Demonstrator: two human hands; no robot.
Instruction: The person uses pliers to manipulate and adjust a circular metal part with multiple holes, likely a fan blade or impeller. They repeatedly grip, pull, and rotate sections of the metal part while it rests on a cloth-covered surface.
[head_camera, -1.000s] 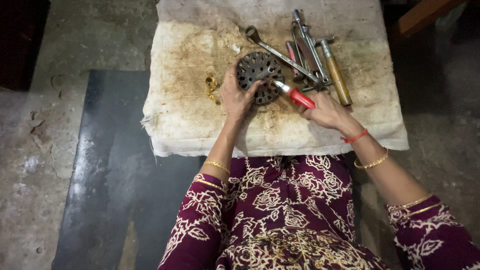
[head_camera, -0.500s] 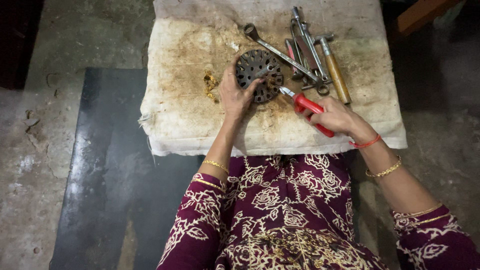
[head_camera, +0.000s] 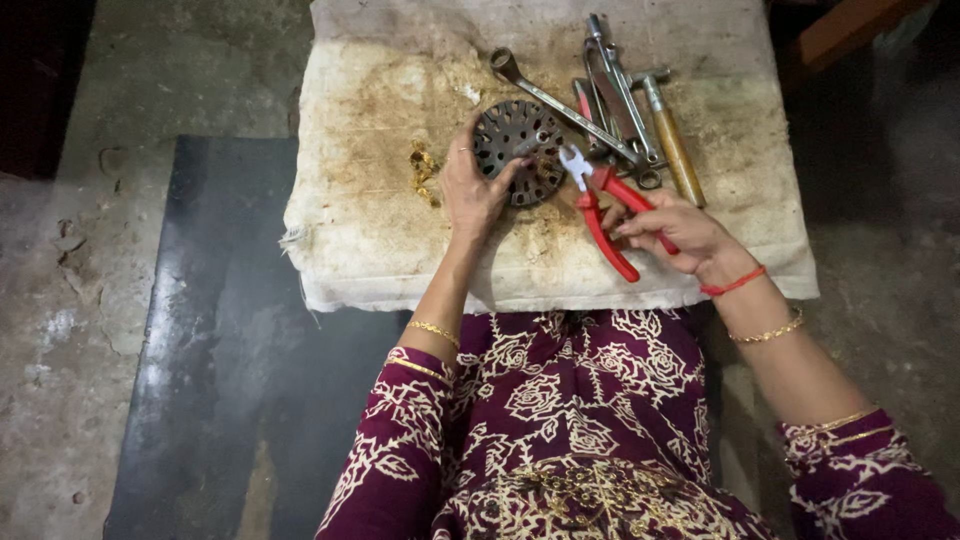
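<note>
A dark round metal part with slots around its rim (head_camera: 517, 150) lies on a stained white cloth (head_camera: 370, 150). My left hand (head_camera: 473, 190) rests against the part's left and lower edge, fingers curled on it. My right hand (head_camera: 672, 232) grips red-handled pliers (head_camera: 600, 205) by the handles, which are spread apart. The pliers' metal jaws (head_camera: 573, 160) sit at the part's right edge.
Behind the round part lie a long spanner (head_camera: 560, 100), a wooden-handled hammer (head_camera: 670, 135) and other metal tools (head_camera: 610, 75). A small yellowish clump (head_camera: 424, 168) sits left of my left hand. A dark mat (head_camera: 210, 330) covers the concrete floor at left.
My right hand has drawn back to the right and taken the pliers by both handles, which have spread apart. The left hand stays on the round part.
</note>
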